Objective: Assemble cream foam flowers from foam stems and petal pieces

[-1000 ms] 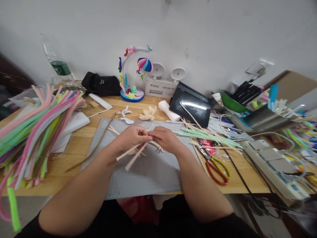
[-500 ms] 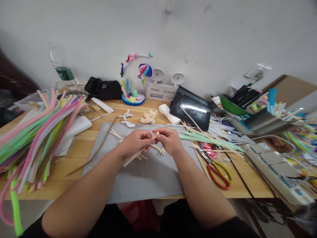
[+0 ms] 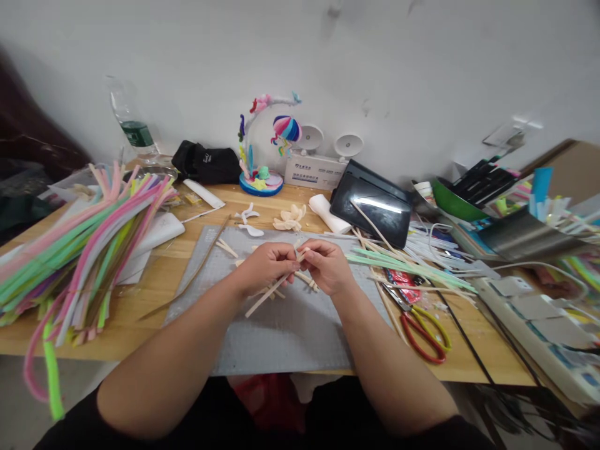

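My left hand (image 3: pixel 270 269) is closed in a pinch on a cream pipe cleaner (image 3: pixel 262 301), whose loose end slants down toward me over the grey cutting mat (image 3: pixel 285 344). Pressed up close, my right hand (image 3: pixel 328 265) pinches the same pipe cleaner near its upper end, where a small bent piece shows between the fingertips. Under and beside the hands lie cream pipe cleaner pieces (image 3: pixel 309 282), partly hidden. Beyond them on the table sit cream petal-like shapes (image 3: pixel 289 219) and white looped pieces (image 3: pixel 249 215).
Bundled coloured pipe cleaners (image 3: pixel 94 250) fill the left side. To the right are red-and-yellow-handled pliers or scissors (image 3: pixel 424 334), green pipe cleaners (image 3: pixel 407 265), a black glossy case (image 3: pixel 372 203) and a power strip (image 3: pixel 529 319). A colourful balloon ornament (image 3: pixel 261 184) stands behind.
The view has shifted slightly, so the table's things appear a little further right. Both hands stay together on the pipe cleaner, with the fingertips slightly re-placed around its upper end.
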`<state>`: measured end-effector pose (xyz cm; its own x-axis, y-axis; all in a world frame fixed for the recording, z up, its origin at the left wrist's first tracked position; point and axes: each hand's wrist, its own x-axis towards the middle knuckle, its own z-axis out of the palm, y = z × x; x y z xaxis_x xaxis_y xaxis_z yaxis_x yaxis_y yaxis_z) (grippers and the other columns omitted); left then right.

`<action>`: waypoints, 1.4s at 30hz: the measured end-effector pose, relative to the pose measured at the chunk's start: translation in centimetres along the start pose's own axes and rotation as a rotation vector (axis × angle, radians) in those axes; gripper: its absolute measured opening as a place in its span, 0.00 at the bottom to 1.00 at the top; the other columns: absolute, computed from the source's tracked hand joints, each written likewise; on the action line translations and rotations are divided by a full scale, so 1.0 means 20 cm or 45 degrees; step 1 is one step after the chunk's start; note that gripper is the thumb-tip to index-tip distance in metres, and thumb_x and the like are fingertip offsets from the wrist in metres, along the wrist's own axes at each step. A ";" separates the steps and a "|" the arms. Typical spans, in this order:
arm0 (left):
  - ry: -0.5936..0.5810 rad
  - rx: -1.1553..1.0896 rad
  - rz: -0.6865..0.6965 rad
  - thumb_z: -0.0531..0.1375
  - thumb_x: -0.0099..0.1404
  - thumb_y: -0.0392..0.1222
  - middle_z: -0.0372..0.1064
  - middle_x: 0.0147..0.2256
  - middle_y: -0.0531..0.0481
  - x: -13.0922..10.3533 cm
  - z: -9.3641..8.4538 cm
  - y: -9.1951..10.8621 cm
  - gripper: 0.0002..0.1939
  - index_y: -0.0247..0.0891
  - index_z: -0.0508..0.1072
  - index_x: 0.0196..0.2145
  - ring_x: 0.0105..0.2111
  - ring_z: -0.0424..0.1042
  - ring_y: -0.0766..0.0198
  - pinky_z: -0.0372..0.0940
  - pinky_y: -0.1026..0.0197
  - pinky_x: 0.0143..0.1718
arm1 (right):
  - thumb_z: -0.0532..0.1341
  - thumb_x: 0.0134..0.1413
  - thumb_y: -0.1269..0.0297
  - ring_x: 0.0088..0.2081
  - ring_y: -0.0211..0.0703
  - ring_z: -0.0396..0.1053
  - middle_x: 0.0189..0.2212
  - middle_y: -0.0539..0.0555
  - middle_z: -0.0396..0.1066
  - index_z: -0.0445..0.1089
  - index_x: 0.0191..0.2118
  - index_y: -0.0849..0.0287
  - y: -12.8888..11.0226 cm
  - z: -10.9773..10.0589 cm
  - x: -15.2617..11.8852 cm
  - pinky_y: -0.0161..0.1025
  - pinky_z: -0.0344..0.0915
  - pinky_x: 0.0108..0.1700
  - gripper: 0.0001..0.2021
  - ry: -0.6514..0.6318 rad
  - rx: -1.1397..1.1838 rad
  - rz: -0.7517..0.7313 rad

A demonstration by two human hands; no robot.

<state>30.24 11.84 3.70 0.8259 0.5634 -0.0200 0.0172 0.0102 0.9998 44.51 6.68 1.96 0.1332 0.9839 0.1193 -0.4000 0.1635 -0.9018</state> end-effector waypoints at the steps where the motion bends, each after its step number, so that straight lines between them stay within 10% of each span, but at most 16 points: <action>1: -0.011 -0.007 0.005 0.55 0.54 0.39 0.62 0.17 0.55 0.00 0.00 0.00 0.07 0.34 0.63 0.22 0.17 0.60 0.72 0.55 0.68 0.19 | 0.68 0.33 0.64 0.18 0.29 0.63 0.19 0.48 0.68 0.73 0.24 0.58 0.00 0.00 0.00 0.28 0.59 0.20 0.06 0.003 0.005 -0.003; 19: -0.057 -0.337 -0.165 0.55 0.56 0.49 0.65 0.21 0.53 0.00 0.01 0.02 0.14 0.33 0.63 0.26 0.14 0.62 0.74 0.54 0.71 0.15 | 0.64 0.39 0.66 0.23 0.32 0.64 0.24 0.48 0.67 0.71 0.24 0.57 0.00 0.02 -0.01 0.32 0.62 0.24 0.03 0.017 0.024 -0.144; 32: 0.069 0.271 -0.027 0.56 0.54 0.43 0.52 0.15 0.59 0.00 -0.02 0.03 0.12 0.35 0.59 0.20 0.16 0.53 0.75 0.48 0.70 0.17 | 0.60 0.44 0.62 0.19 0.30 0.57 0.15 0.44 0.61 0.64 0.22 0.60 -0.03 -0.02 -0.01 0.31 0.54 0.23 0.09 0.065 -0.645 -0.123; 42: 0.046 0.034 -0.070 0.56 0.55 0.47 0.60 0.19 0.56 0.01 -0.02 0.02 0.12 0.34 0.64 0.26 0.17 0.57 0.74 0.51 0.69 0.19 | 0.58 0.47 0.58 0.19 0.30 0.58 0.16 0.44 0.60 0.62 0.25 0.59 -0.01 0.01 -0.01 0.31 0.56 0.24 0.10 0.045 -0.572 -0.125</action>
<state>30.19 12.39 4.18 0.8026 0.5919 -0.0743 0.0775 0.0200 0.9968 44.38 6.37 2.21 0.1847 0.9610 0.2058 0.0475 0.2004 -0.9786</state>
